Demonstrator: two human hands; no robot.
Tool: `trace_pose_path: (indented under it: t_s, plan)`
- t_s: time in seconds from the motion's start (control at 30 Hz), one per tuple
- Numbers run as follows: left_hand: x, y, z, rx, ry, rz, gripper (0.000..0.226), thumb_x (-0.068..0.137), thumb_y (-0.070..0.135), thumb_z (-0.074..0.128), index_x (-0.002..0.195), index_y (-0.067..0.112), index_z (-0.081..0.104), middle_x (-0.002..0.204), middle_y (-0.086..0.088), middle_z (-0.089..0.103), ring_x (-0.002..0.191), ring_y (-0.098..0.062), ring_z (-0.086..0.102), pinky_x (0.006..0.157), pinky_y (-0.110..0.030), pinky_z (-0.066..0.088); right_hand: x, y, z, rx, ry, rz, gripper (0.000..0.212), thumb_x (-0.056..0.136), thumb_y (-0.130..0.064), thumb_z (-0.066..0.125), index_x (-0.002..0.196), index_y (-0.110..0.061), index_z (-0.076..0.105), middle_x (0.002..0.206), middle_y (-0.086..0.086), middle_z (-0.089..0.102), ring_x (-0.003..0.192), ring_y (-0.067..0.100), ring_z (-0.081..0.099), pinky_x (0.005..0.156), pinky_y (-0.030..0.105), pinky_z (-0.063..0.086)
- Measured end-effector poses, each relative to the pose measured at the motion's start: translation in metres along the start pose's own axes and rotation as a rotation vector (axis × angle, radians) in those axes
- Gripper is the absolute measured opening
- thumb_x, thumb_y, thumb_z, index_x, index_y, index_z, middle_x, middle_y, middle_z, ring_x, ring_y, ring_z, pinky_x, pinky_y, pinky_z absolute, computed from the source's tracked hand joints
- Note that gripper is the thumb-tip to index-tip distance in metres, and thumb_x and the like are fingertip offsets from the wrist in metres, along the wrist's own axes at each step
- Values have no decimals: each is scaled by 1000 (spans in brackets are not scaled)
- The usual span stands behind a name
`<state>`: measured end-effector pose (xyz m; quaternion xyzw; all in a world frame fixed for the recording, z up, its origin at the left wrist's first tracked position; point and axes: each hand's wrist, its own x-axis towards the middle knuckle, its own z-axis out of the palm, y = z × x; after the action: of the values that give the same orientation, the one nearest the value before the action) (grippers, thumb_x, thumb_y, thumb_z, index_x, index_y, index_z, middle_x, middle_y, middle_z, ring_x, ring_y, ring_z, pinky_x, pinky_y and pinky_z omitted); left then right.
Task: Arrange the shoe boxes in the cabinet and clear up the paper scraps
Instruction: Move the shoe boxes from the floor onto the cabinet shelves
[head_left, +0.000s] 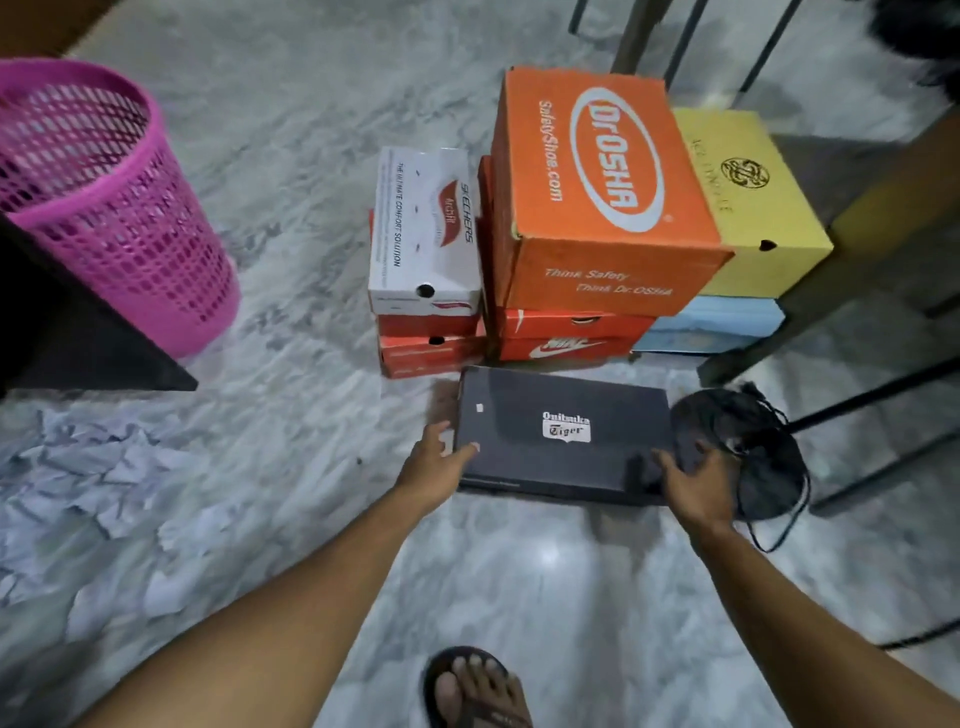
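A black Onitsuka Tiger shoe box (563, 434) lies flat on the marble floor in front of me. My left hand (434, 457) grips its left edge and my right hand (693, 480) grips its right near corner. Behind it stand stacked boxes: a white Skechers box (423, 228) on two red boxes (431, 343), a big orange Dr.Osha box (597, 187) on red Nike boxes (566, 338), and a yellow box (748, 197) on a light blue box (711, 325). White paper scraps (104, 467) lie scattered on the floor at the left.
A pink mesh wastebasket (109, 197) stands at the far left beside a dark furniture corner (78, 332). A black drawstring bag (763, 447) lies right of the black box. Metal chair and table legs (857, 389) fill the right side. My sandalled foot (475, 688) is at the bottom.
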<state>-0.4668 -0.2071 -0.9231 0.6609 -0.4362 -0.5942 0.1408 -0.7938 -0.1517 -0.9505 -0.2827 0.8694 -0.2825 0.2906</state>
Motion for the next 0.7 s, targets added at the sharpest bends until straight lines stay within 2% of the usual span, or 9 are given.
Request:
trace_pose_path:
  t_s: [0.03, 0.1, 0.2, 0.27, 0.4, 0.47, 0.6, 0.7]
  plan:
    - [4, -3, 4, -30, -31, -20, 68, 97, 47, 62, 155, 29, 33, 149, -4, 53, 129, -27, 58, 109, -44, 48, 1, 6, 2, 53, -83, 35, 60, 93, -30, 71, 145, -9, 48, 138, 16, 59, 126, 36, 57, 105, 48, 47]
    - [6, -8, 7, -61, -60, -35, 64, 99, 41, 60, 156, 30, 32, 149, 0, 56, 128, -25, 59, 111, -46, 47, -3, 12, 8, 72, -138, 43, 49, 92, -25, 72, 135, -11, 55, 121, 9, 65, 112, 30, 62, 92, 41, 48]
    - [-6, -12, -9, -50, 8, -13, 62, 98, 38, 60, 155, 36, 35, 148, 3, 57, 130, -25, 57, 112, -47, 46, -22, 9, 14, 74, -142, 12, 44, 88, -27, 77, 122, -17, 52, 113, 9, 68, 105, 30, 66, 93, 46, 54]
    - [-21, -14, -29, -21, 87, -11, 60, 97, 37, 61, 153, 37, 38, 143, 5, 58, 128, -26, 58, 109, -45, 47, -41, -2, 18, 38, -176, -45, 43, 88, -34, 77, 117, -18, 49, 109, 8, 68, 98, 28, 67, 90, 48, 56]
    - [-62, -27, -84, 14, 263, -6, 54, 97, 31, 62, 149, 31, 45, 130, 5, 59, 110, -20, 58, 91, -35, 46, -92, -39, 37, -19, -311, -197, 43, 93, -41, 72, 116, -16, 47, 106, 7, 65, 86, 23, 66, 69, 32, 52]
    - [-87, -36, -118, 15, 362, -23, 50, 96, 30, 61, 145, 32, 49, 124, 5, 60, 107, -21, 58, 87, -33, 45, -116, -63, 52, -16, -392, -284, 41, 93, -40, 71, 116, -16, 47, 104, 6, 66, 84, 19, 67, 62, 24, 49]
    - [-144, -54, -194, -57, 585, -48, 51, 81, 45, 58, 131, 36, 59, 123, 4, 68, 107, -22, 63, 91, -37, 51, -166, -127, 85, -3, -546, -463, 35, 92, -40, 72, 111, -19, 52, 95, 4, 71, 83, 17, 70, 63, 28, 48]
    - [-190, -74, -249, -115, 772, -51, 57, 68, 59, 50, 123, 48, 56, 121, 2, 67, 106, -26, 65, 95, -45, 54, -207, -183, 111, 18, -658, -617, 31, 91, -38, 73, 111, -22, 56, 93, 2, 72, 85, 19, 71, 66, 32, 49]
